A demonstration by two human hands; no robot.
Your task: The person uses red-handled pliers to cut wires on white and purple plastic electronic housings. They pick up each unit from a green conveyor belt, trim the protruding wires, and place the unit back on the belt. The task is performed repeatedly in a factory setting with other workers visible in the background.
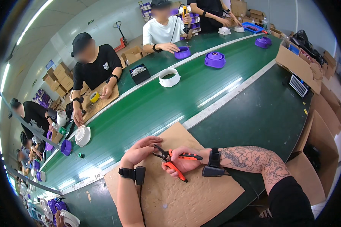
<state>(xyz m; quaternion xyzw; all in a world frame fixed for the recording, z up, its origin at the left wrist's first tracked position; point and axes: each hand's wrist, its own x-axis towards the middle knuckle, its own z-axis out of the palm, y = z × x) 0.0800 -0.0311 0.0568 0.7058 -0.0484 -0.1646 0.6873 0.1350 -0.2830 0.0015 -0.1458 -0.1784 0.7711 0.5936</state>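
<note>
Over the far part of a cardboard sheet (170,200), my right hand (183,160) grips a pair of pliers with orange-and-black handles (177,172). The handles are spread apart, and the dark jaws point up and left. My left hand (140,150) is beside those jaws, its fingers stretched out to the right; the thumb side lies close to the plier tips. I see nothing held in the left hand, though its underside is hidden. Black straps with small boxes sit on both wrists.
Beyond the cardboard runs a green conveyor belt (140,117), bearing a white ring-shaped housing (169,78), a purple housing (214,59) and a white round part (82,136). Several people work along the far side. Open cardboard boxes (304,178) stand at my right.
</note>
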